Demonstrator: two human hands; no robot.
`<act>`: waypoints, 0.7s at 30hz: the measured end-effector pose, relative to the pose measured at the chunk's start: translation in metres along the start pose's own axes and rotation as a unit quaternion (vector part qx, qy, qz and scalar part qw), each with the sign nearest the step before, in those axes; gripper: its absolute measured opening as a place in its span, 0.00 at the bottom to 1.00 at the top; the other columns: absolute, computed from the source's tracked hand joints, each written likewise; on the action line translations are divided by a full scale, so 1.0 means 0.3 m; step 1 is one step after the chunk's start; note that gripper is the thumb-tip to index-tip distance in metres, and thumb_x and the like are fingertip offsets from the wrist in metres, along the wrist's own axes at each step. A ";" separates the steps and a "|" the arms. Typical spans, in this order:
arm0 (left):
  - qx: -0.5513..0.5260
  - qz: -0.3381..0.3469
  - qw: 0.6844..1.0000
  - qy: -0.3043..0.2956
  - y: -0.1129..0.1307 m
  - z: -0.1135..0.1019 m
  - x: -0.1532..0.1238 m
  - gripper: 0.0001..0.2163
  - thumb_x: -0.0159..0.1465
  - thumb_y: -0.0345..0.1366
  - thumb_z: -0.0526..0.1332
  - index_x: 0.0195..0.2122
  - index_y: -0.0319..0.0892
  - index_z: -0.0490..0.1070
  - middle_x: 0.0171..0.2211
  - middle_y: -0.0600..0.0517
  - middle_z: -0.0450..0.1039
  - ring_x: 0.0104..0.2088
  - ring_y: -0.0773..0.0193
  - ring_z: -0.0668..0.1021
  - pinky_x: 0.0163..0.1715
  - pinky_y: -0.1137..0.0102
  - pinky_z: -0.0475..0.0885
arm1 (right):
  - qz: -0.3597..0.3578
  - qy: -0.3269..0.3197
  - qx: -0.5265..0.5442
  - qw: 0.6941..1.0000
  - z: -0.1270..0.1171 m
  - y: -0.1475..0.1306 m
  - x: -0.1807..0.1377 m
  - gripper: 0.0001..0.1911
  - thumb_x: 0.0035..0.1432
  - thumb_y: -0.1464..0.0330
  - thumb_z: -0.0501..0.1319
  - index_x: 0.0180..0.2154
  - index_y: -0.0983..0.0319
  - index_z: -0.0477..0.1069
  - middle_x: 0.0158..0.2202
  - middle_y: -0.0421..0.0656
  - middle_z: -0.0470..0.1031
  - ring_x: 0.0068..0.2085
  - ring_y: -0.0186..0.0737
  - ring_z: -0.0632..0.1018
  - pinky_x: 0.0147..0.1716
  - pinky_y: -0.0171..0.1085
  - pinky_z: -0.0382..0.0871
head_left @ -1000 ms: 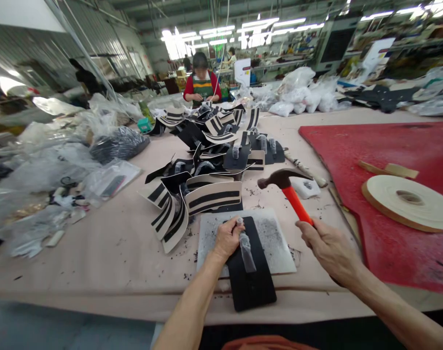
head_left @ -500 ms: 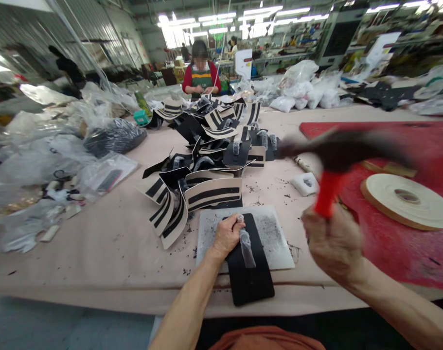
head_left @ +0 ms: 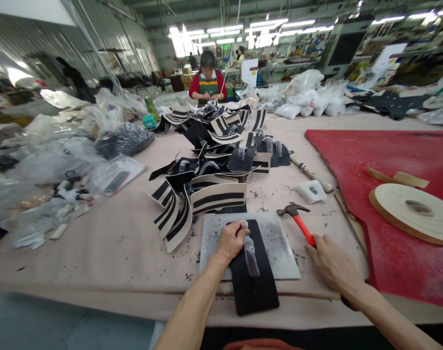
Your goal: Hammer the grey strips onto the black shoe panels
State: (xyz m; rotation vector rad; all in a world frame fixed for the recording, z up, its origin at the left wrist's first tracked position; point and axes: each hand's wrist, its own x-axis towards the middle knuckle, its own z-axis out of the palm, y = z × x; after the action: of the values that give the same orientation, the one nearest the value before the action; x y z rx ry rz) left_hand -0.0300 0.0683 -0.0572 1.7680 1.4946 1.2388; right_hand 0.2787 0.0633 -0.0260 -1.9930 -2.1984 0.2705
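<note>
Black and rectangular with rounded corners, the flat panel (head_left: 257,294) in work lies partly on a speckled pale-grey square board (head_left: 281,255), its near end reaching past the board toward us. Along its face runs a slim handle (head_left: 251,256) wrapped in cloudy plastic, so at least the two parts are already brought together; how firmly they are joined, we cannot tell. Our left hand (head_left: 231,241) is closed around the far end of that handle, above the board. Our right hand (head_left: 328,260), right of the board, grips a claw hammer (head_left: 304,228) with an orange handle, its dark head near the board's far right corner and clear of the panel. We judge this piece to be midway. Beyond the board spreads a heap of black and beige-striped panels (head_left: 217,198); several carry similar wrapped handles, but which are finished and which are left, we cannot tell
</note>
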 end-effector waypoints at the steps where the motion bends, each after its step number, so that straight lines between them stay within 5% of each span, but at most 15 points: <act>1: -0.002 -0.001 1.000 0.000 0.001 -0.001 0.000 0.06 0.63 0.29 0.62 0.38 0.44 0.78 0.35 0.51 0.82 0.36 0.62 0.82 0.41 0.70 0.75 | -0.031 0.044 0.014 0.998 0.009 -0.040 -0.005 0.17 0.68 0.59 0.50 0.45 0.64 0.68 0.40 0.56 0.75 0.37 0.50 0.76 0.36 0.44 0.66; 3: -0.004 -0.004 1.000 0.003 0.007 -0.004 -0.001 0.05 0.62 0.30 0.62 0.38 0.44 0.78 0.35 0.51 0.82 0.36 0.61 0.82 0.41 0.70 0.75 | -0.094 0.082 0.104 0.987 0.020 -0.165 -0.026 0.19 0.68 0.59 0.51 0.52 0.65 0.66 0.47 0.56 0.74 0.42 0.49 0.76 0.43 0.45 0.69; 6: -0.011 -0.011 1.000 0.003 0.021 -0.006 -0.001 0.05 0.62 0.32 0.62 0.37 0.43 0.77 0.35 0.51 0.81 0.35 0.62 0.81 0.41 0.70 0.75 | -0.139 -0.008 0.232 0.963 0.052 -0.388 -0.063 0.20 0.68 0.59 0.52 0.56 0.63 0.64 0.44 0.50 0.77 0.39 0.44 0.79 0.41 0.40 0.71; 10: -0.074 -0.095 0.991 0.059 0.024 0.000 0.016 0.06 0.61 0.38 0.64 0.32 0.42 0.76 0.30 0.51 0.80 0.32 0.62 0.81 0.37 0.70 0.76 | -0.129 -0.042 0.150 0.979 0.139 -0.560 -0.087 0.23 0.69 0.65 0.50 0.61 0.69 0.59 0.49 0.58 0.78 0.40 0.50 0.82 0.38 0.41 0.72; 14: -0.198 -0.212 0.932 0.217 0.002 -0.011 0.041 0.14 0.63 0.46 0.61 0.33 0.39 0.73 0.28 0.50 0.79 0.29 0.62 0.82 0.31 0.70 0.78 | -0.130 -0.054 0.125 0.982 0.177 -0.561 -0.085 0.26 0.69 0.65 0.48 0.63 0.71 0.57 0.43 0.58 0.80 0.38 0.52 0.82 0.36 0.41 0.71; 18: -0.165 -0.201 0.942 0.213 -0.029 -0.055 0.009 0.12 0.60 0.45 0.64 0.30 0.40 0.73 0.26 0.51 0.78 0.28 0.62 0.80 0.31 0.71 0.77 | -0.081 -0.049 0.262 0.960 0.140 -0.514 -0.076 0.23 0.65 0.62 0.52 0.57 0.67 0.66 0.34 0.49 0.80 0.35 0.48 0.81 0.36 0.41 0.70; 21: -0.122 -0.183 0.953 0.209 -0.044 -0.079 -0.038 0.10 0.62 0.42 0.63 0.30 0.40 0.73 0.26 0.52 0.77 0.29 0.63 0.80 0.32 0.72 0.75 | 0.014 0.009 0.437 0.899 0.077 -0.488 -0.013 0.17 0.62 0.55 0.55 0.42 0.62 0.72 0.28 0.41 0.75 0.30 0.41 0.76 0.30 0.36 0.68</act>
State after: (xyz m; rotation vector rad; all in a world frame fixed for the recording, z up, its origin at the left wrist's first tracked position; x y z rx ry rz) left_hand -0.0570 0.0571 -0.0611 1.0484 1.7103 1.5765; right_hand 0.1323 0.0449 -0.0130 -1.4762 -1.5687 1.0206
